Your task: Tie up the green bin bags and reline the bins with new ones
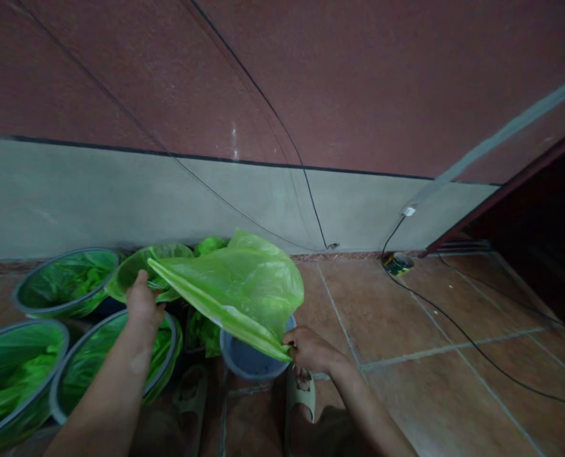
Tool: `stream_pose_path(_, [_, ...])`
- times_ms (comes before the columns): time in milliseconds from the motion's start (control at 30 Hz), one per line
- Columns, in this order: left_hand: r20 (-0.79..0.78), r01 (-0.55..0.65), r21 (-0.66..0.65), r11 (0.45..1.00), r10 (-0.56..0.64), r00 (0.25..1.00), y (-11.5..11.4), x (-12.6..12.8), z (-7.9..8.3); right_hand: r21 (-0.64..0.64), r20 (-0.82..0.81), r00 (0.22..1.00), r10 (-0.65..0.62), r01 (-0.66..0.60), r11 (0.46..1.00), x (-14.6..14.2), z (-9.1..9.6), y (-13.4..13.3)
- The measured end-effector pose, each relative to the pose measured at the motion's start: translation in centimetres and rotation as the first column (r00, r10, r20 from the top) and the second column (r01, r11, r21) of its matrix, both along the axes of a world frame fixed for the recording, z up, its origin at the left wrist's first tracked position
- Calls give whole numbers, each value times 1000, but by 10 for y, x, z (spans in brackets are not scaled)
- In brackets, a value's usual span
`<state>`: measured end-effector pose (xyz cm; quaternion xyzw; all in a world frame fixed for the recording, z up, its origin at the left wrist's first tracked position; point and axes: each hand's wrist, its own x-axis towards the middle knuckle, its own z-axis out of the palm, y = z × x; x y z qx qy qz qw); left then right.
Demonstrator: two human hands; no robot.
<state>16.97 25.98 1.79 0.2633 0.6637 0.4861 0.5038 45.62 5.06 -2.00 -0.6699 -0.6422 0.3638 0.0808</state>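
Two bare hands stretch one light-green plastic bag (244,285) between them. Three grey-rimmed buckets (49,311) with green liners stand around the left grip (144,301): two to its left, one below it, partly behind the forearm. One blue-grey bucket (251,360) sits just left of the right grip (306,348), under the bag. Two slippers (301,393) show nearer the wearer than the grips. The right grip pinches the bag's corner; the left closes on film at the other end, fingers partly hidden. The floor (406,317) is brown tile; beyond the grips rises a maroon-and-grey wall (273,184).
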Motion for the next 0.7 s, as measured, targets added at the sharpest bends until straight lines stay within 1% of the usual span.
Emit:
stream_pose_path(33, [62,46,-184,982,-35,997,-14,3,-5,12,2,1000,23,-23,1000,-7,1,2])
stream_pose_path(67, [106,110,-303,947,-82,991,-28,7,-11,31,1,999,54,-54,998,-17,0,5])
stream_pose_path(100, [131,158,-352,923,-119,984,-43,12,-18,49,-3,995,95,-95,994,-27,-1,7])
stream_pose_path(167, [222,269,-349,898,-200,954,-69,22,-31,69,-27,977,211,-209,976,-53,-5,9])
stream_pose_path(200, [291,337,-334,880,-243,925,-79,27,-37,73,-49,960,277,-273,959,-66,-7,9])
stream_pose_path(267, [378,417,-270,868,-303,875,-94,34,-46,100,-110,909,401,-391,915,-90,-8,6])
stream_pose_path(300, [379,430,-251,867,-321,868,-98,36,-50,116,-146,881,451,-437,892,-99,-9,5])
stream_pose_path(333, [351,422,-237,875,-328,877,-101,37,-52,124,-188,852,488,-472,873,-105,-8,3])
stream_pose_path(367, [305,402,-230,886,-326,895,-103,36,-52,119,-239,828,508,-494,861,-108,-8,2])
stream_pose_path(400, [253,376,-229,898,-318,914,-104,35,-51,108,-287,813,506,-497,861,-108,-7,1])
stream_pose_path(433, [211,356,-229,906,-311,927,-105,32,-49,99,-325,815,479,-475,875,-104,-7,1])
stream_pose_path(467, [191,349,-226,909,-310,931,-105,29,-44,103,-337,838,429,-420,902,-97,-7,2])
stream_pose_path(500, [196,360,-222,906,-321,927,-106,25,-37,123,-317,882,348,-326,937,-88,-8,4])
stream_pose_path(533, [219,387,-220,896,-341,914,-107,21,-28,159,-274,933,233,-196,968,-76,-9,7])
stream_pose_path(567, [248,417,-213,884,-364,898,-110,17,-18,207,-216,972,89,-44,977,-64,-10,11])
stream_pose_path(600, [278,445,-204,872,-384,880,-114,12,-5,250,-173,982,-75,118,961,-51,-10,15])
stream_pose_path(633, [305,469,-197,861,-401,864,-118,8,8,283,-176,960,-217,260,923,-40,-10,20])
stream_pose_path(667, [324,482,-193,855,-408,854,-125,4,23,295,-238,922,-305,368,882,-31,-9,23])
stream_pose_path(700, [341,493,-195,848,-413,844,-133,1,37,284,-339,877,-341,441,852,-24,-6,26])
